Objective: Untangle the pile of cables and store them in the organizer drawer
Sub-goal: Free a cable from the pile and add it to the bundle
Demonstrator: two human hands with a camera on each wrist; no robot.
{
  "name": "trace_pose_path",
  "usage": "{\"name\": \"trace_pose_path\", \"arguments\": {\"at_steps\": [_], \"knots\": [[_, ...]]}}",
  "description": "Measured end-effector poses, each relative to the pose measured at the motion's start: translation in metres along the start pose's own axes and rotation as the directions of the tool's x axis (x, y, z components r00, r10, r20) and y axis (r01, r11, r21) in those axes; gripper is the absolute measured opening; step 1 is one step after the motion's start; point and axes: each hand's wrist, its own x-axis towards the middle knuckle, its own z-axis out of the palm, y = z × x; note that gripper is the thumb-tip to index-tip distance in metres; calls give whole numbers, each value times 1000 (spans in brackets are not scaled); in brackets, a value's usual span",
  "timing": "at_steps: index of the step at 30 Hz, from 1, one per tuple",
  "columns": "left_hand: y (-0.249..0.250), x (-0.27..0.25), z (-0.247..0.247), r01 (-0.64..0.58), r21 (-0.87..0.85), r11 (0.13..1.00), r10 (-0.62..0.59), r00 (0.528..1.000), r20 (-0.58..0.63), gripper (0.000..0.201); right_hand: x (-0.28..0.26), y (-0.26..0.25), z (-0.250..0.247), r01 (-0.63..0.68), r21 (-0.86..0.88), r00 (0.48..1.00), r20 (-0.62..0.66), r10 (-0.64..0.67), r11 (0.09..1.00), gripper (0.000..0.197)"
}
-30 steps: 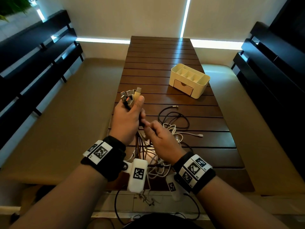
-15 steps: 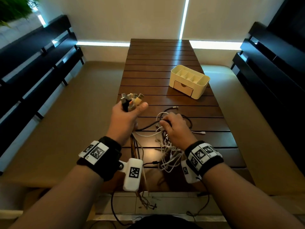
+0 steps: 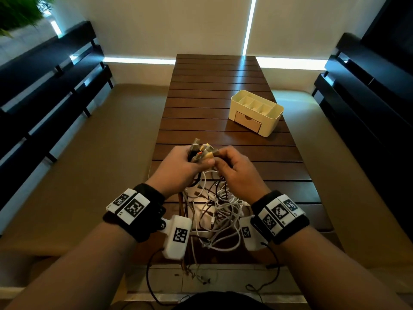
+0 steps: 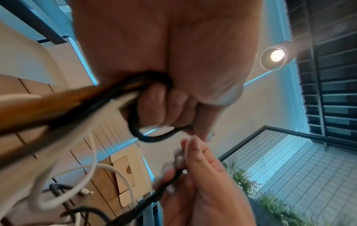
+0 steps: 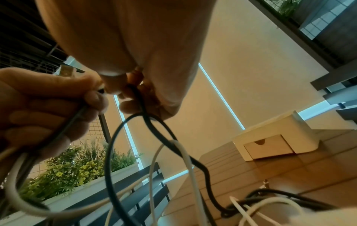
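My left hand (image 3: 181,168) grips a bundle of cable plugs (image 3: 201,151) held upright above the near part of the wooden table (image 3: 212,86). My right hand (image 3: 234,173) has come up against it and pinches a black cable (image 5: 152,130) by its plug end beside the bundle. Black, white and brown cables (image 3: 214,211) hang tangled from both hands down to the table's near edge. In the left wrist view the left fingers (image 4: 160,104) curl round the cable bundle (image 4: 77,104). The cream organizer (image 3: 257,115), its small drawer (image 3: 247,121) closed, stands further away on the right.
Dark slatted benches (image 3: 51,86) run along both sides, with beige floor between them and the table. Some cable ends dangle over the near table edge (image 3: 196,271). A planter with greenery (image 5: 73,169) sits off to the left.
My right hand left the pile on the table and rose to the left hand's plug bundle, bringing a black cable end with it. The left hand shifted slightly toward the middle.
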Motion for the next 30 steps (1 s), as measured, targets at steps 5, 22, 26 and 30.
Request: {"name": "trace_pose_path", "arguments": {"at_steps": [5,22,26,30], "knots": [[11,0,-11,-53,-388,920,-24,981,-190,17,-11,44,14,-133,-267,967,175,184,954,19],[-33,-14,-32,281,-127,951,-308,864,-398,20,21,-2,-56,-200,16,978,-63,201,980,16],[-6,-10,-26,64,-157,986,-125,900,-417,9,10,-3,-41,-225,4,974,29,225,974,20],[7,-2,-1,18,-22,1000,-22,973,-229,13,8,-17,-24,-53,-71,997,52,56,996,11]]}}
